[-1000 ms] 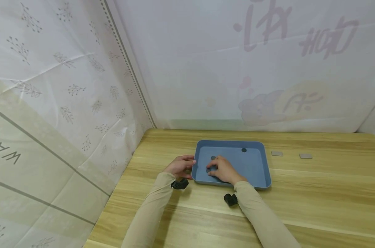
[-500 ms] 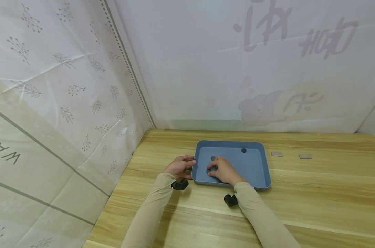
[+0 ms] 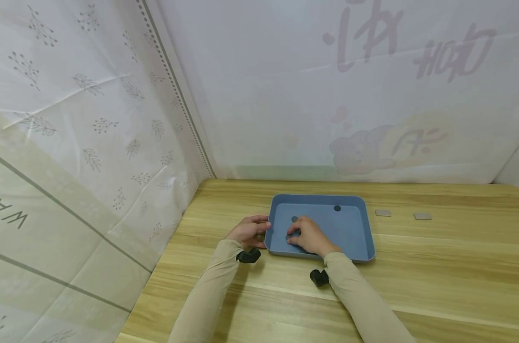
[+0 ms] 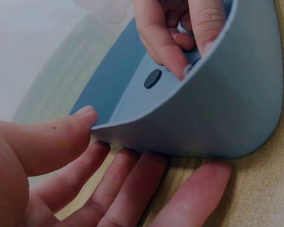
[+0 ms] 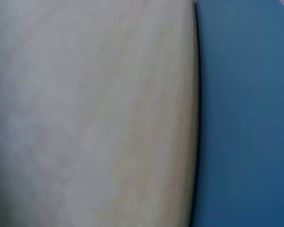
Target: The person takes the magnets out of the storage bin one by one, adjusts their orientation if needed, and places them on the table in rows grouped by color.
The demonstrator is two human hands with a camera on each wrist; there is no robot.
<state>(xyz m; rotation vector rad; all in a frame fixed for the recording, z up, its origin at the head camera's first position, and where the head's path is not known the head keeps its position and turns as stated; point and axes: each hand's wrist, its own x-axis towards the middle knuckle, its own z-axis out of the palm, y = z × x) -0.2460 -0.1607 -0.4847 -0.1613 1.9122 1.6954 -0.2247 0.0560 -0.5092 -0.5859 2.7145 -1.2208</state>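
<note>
My left hand grips the left side of a blue rectangular tray. In the left wrist view its thumb touches the rim, while the other fingers lie along the outside of the wall. Inside the tray, my right hand pinches a small dark disc between thumb and forefinger near the left end; the fingers and tray wall hide most of it. Just beyond those fingers a second dark disc lies flat on the tray floor. A third disc lies near the back wall.
Two thin grey rectangular pieces, a nearer one and a farther one, lie right of the tray on the wooden table. Printed cloth hangs behind. Black wrist cameras sit on both sleeves. The right wrist view is blurred.
</note>
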